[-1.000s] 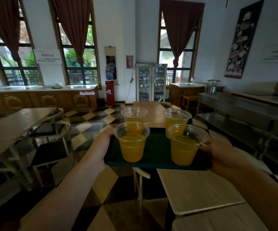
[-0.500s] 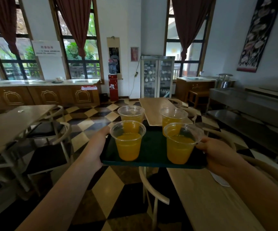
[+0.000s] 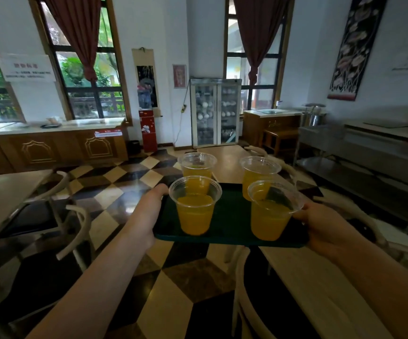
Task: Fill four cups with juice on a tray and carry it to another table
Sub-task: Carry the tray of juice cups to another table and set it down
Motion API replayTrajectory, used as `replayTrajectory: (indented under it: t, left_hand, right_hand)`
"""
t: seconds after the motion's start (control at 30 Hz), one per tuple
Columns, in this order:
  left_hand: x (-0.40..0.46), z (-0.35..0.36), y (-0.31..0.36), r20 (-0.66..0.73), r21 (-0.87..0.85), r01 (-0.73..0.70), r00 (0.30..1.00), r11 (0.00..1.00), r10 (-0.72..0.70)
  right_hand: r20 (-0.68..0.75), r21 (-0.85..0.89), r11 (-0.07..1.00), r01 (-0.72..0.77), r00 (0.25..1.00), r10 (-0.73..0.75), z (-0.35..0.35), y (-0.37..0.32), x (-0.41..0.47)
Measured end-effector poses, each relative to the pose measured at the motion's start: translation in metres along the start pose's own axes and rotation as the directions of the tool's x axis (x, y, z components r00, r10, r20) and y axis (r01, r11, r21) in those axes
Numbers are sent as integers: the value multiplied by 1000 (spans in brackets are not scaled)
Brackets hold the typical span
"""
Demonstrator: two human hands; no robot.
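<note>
Carrying dark tray (image 3: pixel 229 214) of four filled juice cups (image 3: pixel 195 211) forward, left hand (image 3: pixel 149 211) and right hand (image 3: pixel 325 223) both gripping its edges, nearer the far wooden table (image 3: pixel 225 162) than a second ago

A dark green tray (image 3: pixel 232 216) is held level in the air above a checkered floor (image 3: pixel 124 192). Four clear plastic cups of orange juice are stood upright on it: two near (image 3: pixel 195 209) (image 3: pixel 271 214), two far (image 3: pixel 197 166) (image 3: pixel 259 171).
</note>
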State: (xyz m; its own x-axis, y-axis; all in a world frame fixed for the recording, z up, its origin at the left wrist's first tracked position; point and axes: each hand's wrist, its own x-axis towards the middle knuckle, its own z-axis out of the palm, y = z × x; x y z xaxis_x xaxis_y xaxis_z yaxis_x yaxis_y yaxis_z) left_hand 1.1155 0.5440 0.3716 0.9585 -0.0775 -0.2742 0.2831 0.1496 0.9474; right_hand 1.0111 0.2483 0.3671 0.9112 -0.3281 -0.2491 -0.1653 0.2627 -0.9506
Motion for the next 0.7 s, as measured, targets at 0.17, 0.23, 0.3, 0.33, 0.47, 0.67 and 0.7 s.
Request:
replayTrajectory:
  t: [0.17,0.23,0.3,0.33,0.47,0.67,0.7]
  left_hand:
    - [75,-15,21,-11,2,4,1000,1000,-4]
    - [108,-17,28,-14,9,19,1000,1000,-19]
    - [144,-16,38,-32,9,28,999,1000,-27]
    - [164,-14,44,-34,3,30,999,1000,-30]
    - [240,2,71,-36,-8,30,999,1000,-30]
    - [363,34,111,-26,-89,74,997,993,-77]
    - [382,38,115,-28,-86,83,996,993,-86]
  right_hand:
    - [-4,-31,999,12,1000,-12,40,0,85]
    - [2,-37,999,8,1000,-8,55,-2,122]
    - [3,-22,1000,11,1000,-11,70,-6,161]
    - [19,-22,1000,13,1000,-13,77,-9,181]
    - [34,-31,999,-16,999,17,96,-28,268]
    - [12,-40,999,6,1000,-6,124,-66,402]
    - [9,-39,999,13,1000,-13,127,-71,422]
